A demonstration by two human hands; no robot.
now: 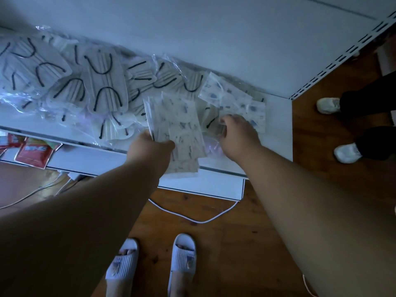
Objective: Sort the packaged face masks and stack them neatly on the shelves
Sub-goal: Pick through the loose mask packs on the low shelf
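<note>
While the sorting was clearly underway, it looked nowhere near finished from the head camera. The left hand had its fingers curled round a fanned bunch of patterned mask packs, holding them just over the near edge of the white shelf. The right hand was down on the shelf just right of that bunch, fingers bent into a few loose packs; whether it actually pinched one couldn't be told, since the fingertips were hidden. A few more blue-printed packs lay scattered at the far right of the shelf.

So one small batch seemed gathered, nothing stacked yet. The big job left was the black-loop mask packs, a messy overlapping heap covering the whole left half of the shelf.

As for writing: red packets sat on a lower shelf at the near left with pale lettering, too blurry to read. No brand showed on the mask packs. Someone else's white sneakers stood at the right.
</note>
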